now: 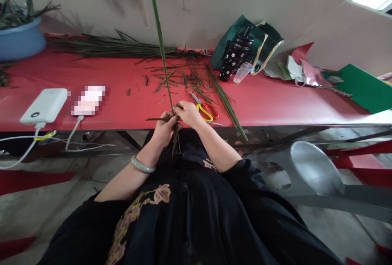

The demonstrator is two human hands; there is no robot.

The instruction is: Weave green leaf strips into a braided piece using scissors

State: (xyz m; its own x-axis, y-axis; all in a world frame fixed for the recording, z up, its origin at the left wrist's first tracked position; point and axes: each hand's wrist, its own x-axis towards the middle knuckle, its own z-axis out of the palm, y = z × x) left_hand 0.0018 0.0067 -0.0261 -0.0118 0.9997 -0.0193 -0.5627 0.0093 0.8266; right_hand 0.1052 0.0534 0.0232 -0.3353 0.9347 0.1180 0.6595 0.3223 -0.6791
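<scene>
Two hands (176, 120) on one upright leaf strip (159, 36), one scissors (206, 110) beside.

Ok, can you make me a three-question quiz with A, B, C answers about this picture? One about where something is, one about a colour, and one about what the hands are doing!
1. Where are the scissors?
A. on the red table, just beyond the right hand
B. inside the blue basin
C. on the floor

2. What colour are the scissor handles?
A. blue
B. yellow and orange
C. black

3. What are the two hands doing?
A. lying flat and open
B. both pinching the green leaf strips
C. holding the power bank

Answers:
1 A, they lie on the tabletop beside the right hand.
2 B, the loops show yellow and orange.
3 B, the left hand and right hand close on the strips where they cross.
</scene>
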